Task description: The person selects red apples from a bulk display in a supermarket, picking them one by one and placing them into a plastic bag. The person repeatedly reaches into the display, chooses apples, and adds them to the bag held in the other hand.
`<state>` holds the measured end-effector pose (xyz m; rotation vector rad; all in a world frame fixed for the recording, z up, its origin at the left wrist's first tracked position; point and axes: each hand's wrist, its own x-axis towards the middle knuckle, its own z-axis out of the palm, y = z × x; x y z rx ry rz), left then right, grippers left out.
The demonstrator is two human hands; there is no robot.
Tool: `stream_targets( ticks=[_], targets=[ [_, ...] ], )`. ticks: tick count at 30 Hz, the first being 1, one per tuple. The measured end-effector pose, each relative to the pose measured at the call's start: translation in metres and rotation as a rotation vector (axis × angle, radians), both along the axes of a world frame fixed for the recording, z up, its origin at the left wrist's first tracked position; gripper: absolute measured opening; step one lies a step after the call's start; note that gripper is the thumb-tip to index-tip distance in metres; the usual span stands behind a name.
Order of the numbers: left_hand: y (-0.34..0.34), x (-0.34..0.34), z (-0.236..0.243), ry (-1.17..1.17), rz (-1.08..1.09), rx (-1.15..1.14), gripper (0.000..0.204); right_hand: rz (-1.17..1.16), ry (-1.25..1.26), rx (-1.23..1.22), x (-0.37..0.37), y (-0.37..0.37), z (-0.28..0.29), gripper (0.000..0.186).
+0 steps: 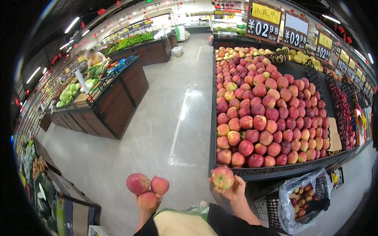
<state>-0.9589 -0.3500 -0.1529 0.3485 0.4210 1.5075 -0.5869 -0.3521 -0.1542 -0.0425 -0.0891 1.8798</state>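
Note:
Three red apples [138,183] are bunched together in my left hand [156,201], which is raised over the aisle floor. Its fingers are mostly hidden behind the fruit. My right hand [236,191] grips a single yellow-red apple [223,177], its stem hollow facing up, by the front edge of the display stand. Beyond it rises a large heap of red apples [265,118], stacked in sloping rows inside a black-rimmed stand [252,171].
Below the stand, a black crate [275,208] with a clear plastic liner holds several apples. Price boards [263,23] stand over the far side. Across the grey aisle are a vegetable stand [106,106] and, at lower left, dark-panelled shelving [75,196]. A person [93,59] stands far left.

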Motion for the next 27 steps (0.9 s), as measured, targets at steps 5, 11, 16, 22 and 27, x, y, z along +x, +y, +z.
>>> stream_targets(
  ticks=[5, 11, 16, 22, 27],
  targets=[
    [0.102, 0.002, 0.013, -0.045, -0.115, -0.021, 0.064, -0.156, -0.154, 0.122, -0.013, 0.074, 0.049, 0.072],
    [0.226, -0.001, 0.024, 0.0, -0.304, -0.009, 0.064, -0.361, -0.255, -0.004, -0.02, 0.145, 0.068, 0.074],
    [0.338, -0.037, 0.028, -0.127, -0.491, -0.009, 0.065, -0.605, -0.221, 0.072, -0.043, 0.227, 0.053, 0.092],
    [0.478, -0.028, 0.041, -0.225, -0.665, -0.053, 0.063, -0.565, 0.213, 0.172, -0.055, 0.301, 0.069, 0.086],
    [0.566, 0.013, 0.053, -0.252, -0.771, -0.11, 0.057, -0.762, 0.098, -0.041, -0.06, 0.341, 0.084, 0.069]
  ],
)
